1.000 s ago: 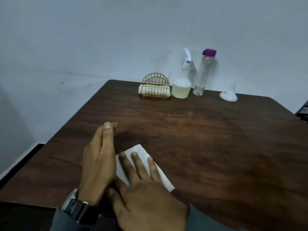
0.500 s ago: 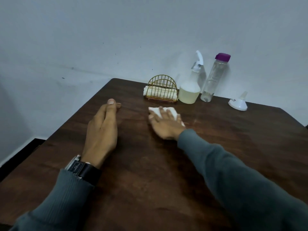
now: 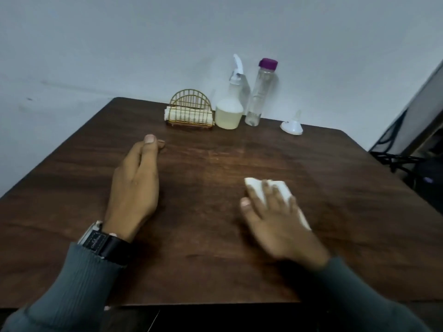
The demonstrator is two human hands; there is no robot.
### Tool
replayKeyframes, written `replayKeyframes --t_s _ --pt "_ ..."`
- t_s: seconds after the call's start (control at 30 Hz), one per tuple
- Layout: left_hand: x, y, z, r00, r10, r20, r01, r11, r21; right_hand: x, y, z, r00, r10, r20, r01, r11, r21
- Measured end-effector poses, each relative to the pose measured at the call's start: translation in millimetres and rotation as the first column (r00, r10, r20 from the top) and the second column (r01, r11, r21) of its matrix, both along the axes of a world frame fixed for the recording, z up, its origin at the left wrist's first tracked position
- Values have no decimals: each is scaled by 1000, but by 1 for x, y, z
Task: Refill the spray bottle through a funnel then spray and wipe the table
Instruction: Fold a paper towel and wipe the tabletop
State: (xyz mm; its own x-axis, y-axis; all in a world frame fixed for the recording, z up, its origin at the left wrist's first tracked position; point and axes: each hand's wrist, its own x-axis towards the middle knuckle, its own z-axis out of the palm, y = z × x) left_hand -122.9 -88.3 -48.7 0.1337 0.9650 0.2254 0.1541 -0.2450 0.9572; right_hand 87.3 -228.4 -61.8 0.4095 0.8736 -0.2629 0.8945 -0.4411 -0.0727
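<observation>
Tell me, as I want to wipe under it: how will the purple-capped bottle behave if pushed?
The purple-capped bottle looks tall, narrow and nearly empty: probably light and apt to tip. Round, it would likely roll once down. It might knock the spray bottle beside it.

Right hand (image 3: 275,221) and tissue (image 3: 256,189) now nearer, right of centre, away from the napkin holder (image 3: 189,109).

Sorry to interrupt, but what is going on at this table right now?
A person is at the wiping stage: the right hand presses a white napkin flat on the wooden table, while the left hand rests on it. The spray bottle, partly filled, stands at the far edge beside a clear bottle, with the funnel nearby, untouched.
</observation>
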Motion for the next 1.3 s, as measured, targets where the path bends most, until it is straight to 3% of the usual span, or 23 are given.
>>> replayKeyframes --t_s 0.07,0.2,0.3,0.4,0.53,0.7,0.87,1.03,1.3 --pt "4 -19 -1 999 -13 -43 14 1000 15 -42 7 -3 991 47 -125 -37 996 81" --pt "-12 -58 -12 998 -37 -47 39 998 45 -127 -10 -14 937 313 -155 -256 917 305" --pt "-31 -70 -24 996 -73 50 75 997 -25 -140 -49 -22 911 347 -224 -231 877 420" --pt "-28 -81 -25 970 -118 214 151 978 -144 -108 -85 -35 959 278 -59 -216 846 487" --pt "1 -96 -25 960 -192 202 220 967 -126 -36 -131 -30 999 30 34 -41 923 383" --pt "30 -100 -25 958 -248 147 260 963 -71 47 -166 -2 972 -199 -126 220 957 191" --pt "64 -108 -20 936 -299 188 316 946 -69 82 -134 -1 963 -233 -136 254 953 163" --pt "99 -118 -7 952 -297 78 300 954 -21 111 -82 -9 979 -166 -116 186 963 194" --pt "116 -101 9 956 -284 75 286 958 -13 169 33 0 970 -185 -158 209 966 153"
